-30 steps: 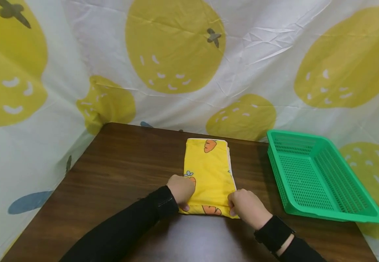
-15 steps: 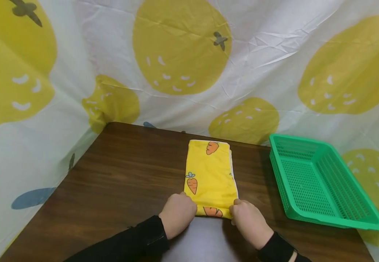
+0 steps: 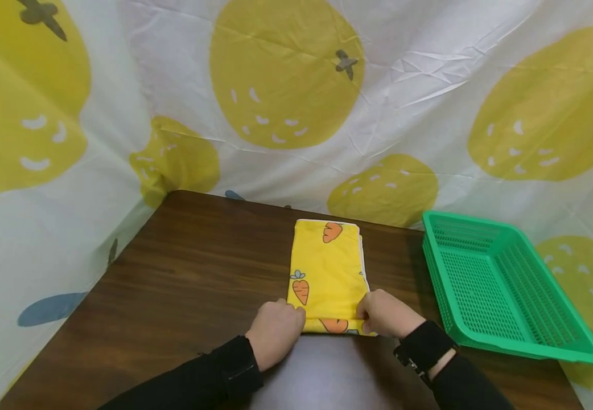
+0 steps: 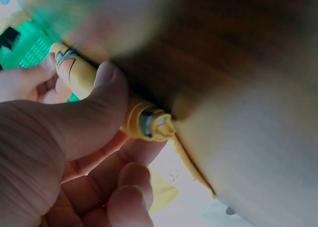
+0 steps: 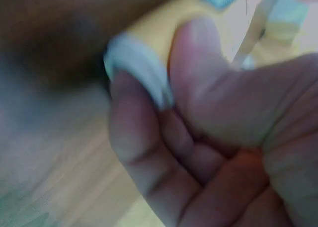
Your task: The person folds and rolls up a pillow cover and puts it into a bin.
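Note:
A folded yellow cloth [image 3: 329, 267] with orange carrots and a white edge lies on the table, its near end turned up into a roll [image 4: 144, 118]. My left hand [image 3: 278, 332] grips the roll's left end; in the left wrist view the thumb lies on top and the fingers curl beneath, with the coiled layers showing at the end. At the right end my right hand [image 3: 390, 314] pinches the roll between thumb and fingers. The right wrist view shows the white edge [image 5: 139, 63] between them, somewhat blurred. The cloth's underside is hidden.
A green plastic basket [image 3: 442, 293] stands on the dark wooden table [image 3: 199, 273], to the right of the cloth. A white curtain [image 3: 286, 171] with yellow fruit prints hangs along the back and left side.
The hands shifted slightly about the near end of the cloth. The left hand moved left and a little nearer, uncovering a carrot print. The right hand has turned and moved up at its corner.

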Motion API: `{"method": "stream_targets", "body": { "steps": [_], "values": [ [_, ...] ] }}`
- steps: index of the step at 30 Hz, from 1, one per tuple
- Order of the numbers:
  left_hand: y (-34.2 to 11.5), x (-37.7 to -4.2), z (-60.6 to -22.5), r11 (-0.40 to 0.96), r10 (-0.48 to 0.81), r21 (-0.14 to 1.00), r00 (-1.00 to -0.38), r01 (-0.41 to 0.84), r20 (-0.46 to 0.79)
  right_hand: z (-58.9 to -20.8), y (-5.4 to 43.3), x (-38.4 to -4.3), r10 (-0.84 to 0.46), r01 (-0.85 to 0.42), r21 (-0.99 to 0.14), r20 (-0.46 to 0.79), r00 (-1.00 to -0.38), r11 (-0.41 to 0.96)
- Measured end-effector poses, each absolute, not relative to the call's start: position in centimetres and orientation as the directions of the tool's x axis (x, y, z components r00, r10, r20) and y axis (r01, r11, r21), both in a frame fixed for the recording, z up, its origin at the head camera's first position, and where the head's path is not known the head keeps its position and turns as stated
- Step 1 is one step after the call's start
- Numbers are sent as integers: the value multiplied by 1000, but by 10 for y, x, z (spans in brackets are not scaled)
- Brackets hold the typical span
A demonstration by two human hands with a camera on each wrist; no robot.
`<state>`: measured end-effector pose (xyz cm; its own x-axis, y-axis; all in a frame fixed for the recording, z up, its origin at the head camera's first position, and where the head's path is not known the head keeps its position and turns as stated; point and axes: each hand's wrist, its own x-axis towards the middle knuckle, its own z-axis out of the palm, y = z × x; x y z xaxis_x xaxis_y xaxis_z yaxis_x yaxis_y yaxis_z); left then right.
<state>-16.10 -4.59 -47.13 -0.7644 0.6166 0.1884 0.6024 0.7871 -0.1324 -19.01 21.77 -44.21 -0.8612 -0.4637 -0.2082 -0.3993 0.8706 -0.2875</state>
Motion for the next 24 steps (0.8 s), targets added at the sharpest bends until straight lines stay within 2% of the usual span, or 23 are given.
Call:
{"method": "stream_targets", "body": {
  "steps": [3,7,24],
  "values": [
    [-48,-161,-473,787,615,-114,-755,607,227,-437,220,-206,-392,-261,-368,-345,-853,892],
    [-48,-160,-474,785,619,-131,-754,606,220,-436,221,-217,-333,-151,-404,-428,-840,902],
    [-48,-166,-470,787,617,-89,-770,611,163,-440,220,-216,-311,-154,-366,-421,-852,918]
  ]
}}
